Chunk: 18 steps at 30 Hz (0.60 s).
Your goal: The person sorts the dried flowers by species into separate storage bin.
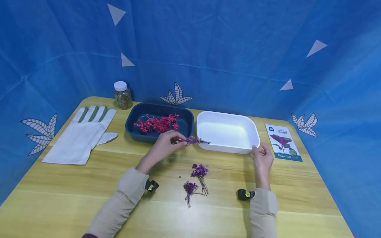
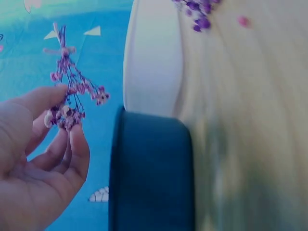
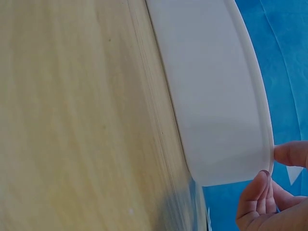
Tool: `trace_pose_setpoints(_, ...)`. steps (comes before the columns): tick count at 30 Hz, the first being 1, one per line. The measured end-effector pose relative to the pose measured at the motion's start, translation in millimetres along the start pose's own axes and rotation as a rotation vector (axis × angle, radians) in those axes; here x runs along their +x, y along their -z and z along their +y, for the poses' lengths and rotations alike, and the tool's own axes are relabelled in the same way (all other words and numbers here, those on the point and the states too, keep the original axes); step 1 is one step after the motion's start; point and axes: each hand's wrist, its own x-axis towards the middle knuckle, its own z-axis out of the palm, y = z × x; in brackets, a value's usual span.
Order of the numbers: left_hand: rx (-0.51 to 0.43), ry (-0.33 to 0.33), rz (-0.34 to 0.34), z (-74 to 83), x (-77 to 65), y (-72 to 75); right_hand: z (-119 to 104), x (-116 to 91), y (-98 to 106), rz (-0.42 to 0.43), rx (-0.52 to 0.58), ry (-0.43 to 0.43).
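My left hand (image 1: 167, 145) pinches a small tied bunch of purple dried flowers (image 2: 72, 91) between thumb and fingers. It is in the air near the gap between a dark blue tray (image 1: 140, 137) and a white tray (image 1: 227, 147), stems pointing toward the white one. At the white tray's front right corner, my right hand (image 1: 263, 161) grips the rim with thumb and fingers, also seen in the right wrist view. Red dried flowers (image 1: 157, 124) lie in the dark tray. Two more purple bunches (image 1: 199, 170) rest on the table before me.
A pair of white-and-green gloves (image 1: 74, 142) lies at the left, with a jar with a white lid (image 1: 123, 96) behind. Right of the white tray lies a printed flower packet (image 1: 283, 142). Blue cloth (image 1: 208, 49) hangs behind the wooden table (image 1: 220, 218).
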Motion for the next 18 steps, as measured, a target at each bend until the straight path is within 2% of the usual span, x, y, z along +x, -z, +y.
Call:
trace_pose_setpoints(6,-0.011,0.059,0.026,16.7,27.5,-16.1,0,0,1,-0.009,-0.016,-0.008)
trace_pose_setpoints(11,-0.03,0.103,0.028,22.7,49.0,-36.4,0,1,1,-0.012,-0.005,-0.017)
trace_pose_setpoints(18,-0.062,0.103,0.051,22.6,64.3,-61.6,-1,-1,1,-0.013,-0.019,-0.02)
